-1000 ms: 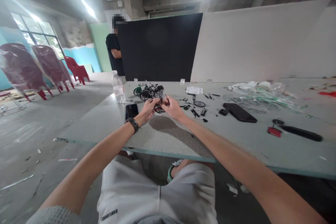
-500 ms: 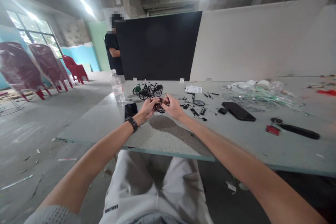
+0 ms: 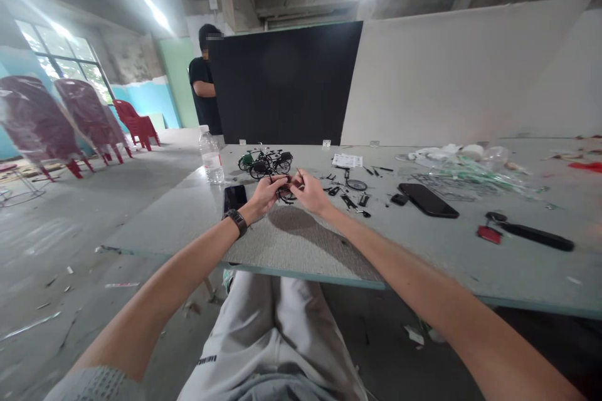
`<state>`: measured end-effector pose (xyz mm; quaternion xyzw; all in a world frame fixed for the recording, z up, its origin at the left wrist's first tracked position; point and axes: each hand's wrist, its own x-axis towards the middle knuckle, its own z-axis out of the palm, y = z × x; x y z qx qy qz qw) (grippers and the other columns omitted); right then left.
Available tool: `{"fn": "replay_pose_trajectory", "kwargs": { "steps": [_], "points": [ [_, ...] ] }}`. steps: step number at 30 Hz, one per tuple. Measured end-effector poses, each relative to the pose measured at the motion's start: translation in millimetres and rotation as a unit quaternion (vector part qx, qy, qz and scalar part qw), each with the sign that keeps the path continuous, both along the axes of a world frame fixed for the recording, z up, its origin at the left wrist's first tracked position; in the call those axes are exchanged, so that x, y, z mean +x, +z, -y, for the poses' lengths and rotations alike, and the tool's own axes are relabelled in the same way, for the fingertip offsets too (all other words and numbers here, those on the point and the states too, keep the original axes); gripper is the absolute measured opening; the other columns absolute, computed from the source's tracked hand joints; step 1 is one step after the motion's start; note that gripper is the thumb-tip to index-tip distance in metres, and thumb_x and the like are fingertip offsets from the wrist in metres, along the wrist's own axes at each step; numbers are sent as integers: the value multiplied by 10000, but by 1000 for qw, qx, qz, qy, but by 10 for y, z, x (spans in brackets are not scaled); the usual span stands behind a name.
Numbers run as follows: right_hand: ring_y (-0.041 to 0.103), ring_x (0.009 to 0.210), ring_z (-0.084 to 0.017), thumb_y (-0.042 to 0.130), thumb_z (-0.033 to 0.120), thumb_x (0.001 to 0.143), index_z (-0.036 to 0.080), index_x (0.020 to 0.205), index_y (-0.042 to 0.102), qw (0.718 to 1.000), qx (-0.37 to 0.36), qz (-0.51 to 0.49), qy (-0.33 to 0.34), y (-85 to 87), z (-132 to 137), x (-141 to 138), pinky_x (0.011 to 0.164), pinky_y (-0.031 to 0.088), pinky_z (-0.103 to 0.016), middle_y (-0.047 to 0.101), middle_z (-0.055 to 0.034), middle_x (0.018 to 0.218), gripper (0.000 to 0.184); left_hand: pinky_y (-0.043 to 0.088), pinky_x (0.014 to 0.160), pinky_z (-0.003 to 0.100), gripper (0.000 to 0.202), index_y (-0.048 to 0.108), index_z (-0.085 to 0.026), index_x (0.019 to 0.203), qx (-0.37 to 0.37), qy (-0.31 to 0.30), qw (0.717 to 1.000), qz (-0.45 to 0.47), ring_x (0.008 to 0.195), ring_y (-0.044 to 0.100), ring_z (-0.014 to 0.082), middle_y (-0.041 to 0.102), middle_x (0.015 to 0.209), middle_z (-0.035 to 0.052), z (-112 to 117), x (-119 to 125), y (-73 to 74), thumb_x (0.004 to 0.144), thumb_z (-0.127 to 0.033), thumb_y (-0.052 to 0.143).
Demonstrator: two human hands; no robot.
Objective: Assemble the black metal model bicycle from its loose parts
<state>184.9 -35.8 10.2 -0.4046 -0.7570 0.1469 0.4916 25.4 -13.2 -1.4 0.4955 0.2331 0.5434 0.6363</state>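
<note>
My left hand [image 3: 264, 196], with a dark watch on the wrist, is closed on a small dark model bicycle [image 3: 286, 197], partly assembled, with a wheel visible below the fingers. My right hand [image 3: 308, 192] is pinched close against it from the other side. A thin dark rod [image 3: 298, 171] sticks up from the right fingers; its lower end is hidden. Just behind my hands stand small finished model bicycles [image 3: 269, 163], one with a green part. Loose black parts [image 3: 348, 201] and a separate small wheel [image 3: 356, 184] lie to the right of my hands.
A phone [image 3: 234, 197] lies left, a water bottle [image 3: 211, 156] behind it. Rightward are a paper sheet [image 3: 347, 160], a larger phone [image 3: 427, 200], a black-handled tool [image 3: 536, 235] and plastic bags with part frames [image 3: 470, 163]. A person [image 3: 204, 91] stands behind the black panel [image 3: 286, 84].
My legs have shifted closer together under the table. Both hands stay nearly in place on the model bicycle, and the view has moved very slightly.
</note>
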Motion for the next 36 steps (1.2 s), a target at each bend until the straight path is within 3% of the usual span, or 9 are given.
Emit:
{"fn": "replay_pose_trajectory", "kwargs": {
  "steps": [4, 17, 31, 36],
  "points": [
    [395, 595, -140, 585, 398, 879, 261, 773, 279, 1000, -3, 1, -7, 10, -6, 15, 595, 316, -295, 422, 48, 691, 352, 537, 801, 292, 252, 752, -100, 910, 23, -10, 1000, 7, 832, 679, 154, 737, 924, 93, -6, -3, -20, 760, -281, 844],
    [445, 615, -151, 567, 388, 889, 263, 778, 252, 1000, 2, -7, -9, 20, 5, 11, 615, 356, -304, 458, 39, 693, 357, 560, 814, 315, 300, 751, -110, 919, 31, 38, 999, -10, 832, 673, 160, 724, 859, 71, 6, 18, -3, 778, -358, 842],
    [483, 632, -156, 605, 449, 861, 264, 774, 266, 1000, -5, -10, -13, 68, 40, 11, 629, 376, -308, 506, 34, 675, 396, 550, 884, 358, 234, 743, -119, 920, 32, 23, 999, -4, 851, 695, 166, 741, 910, 73, 55, -13, 36, 762, -250, 854],
    [585, 698, -189, 664, 526, 849, 264, 789, 279, 998, -48, -38, 11, 72, 41, 45, 623, 407, -315, 601, -10, 746, 469, 551, 882, 358, 270, 752, -113, 916, 44, 19, 999, -5, 868, 700, 177, 749, 921, 82, 55, -37, 36, 737, -275, 875]
  ]
}}
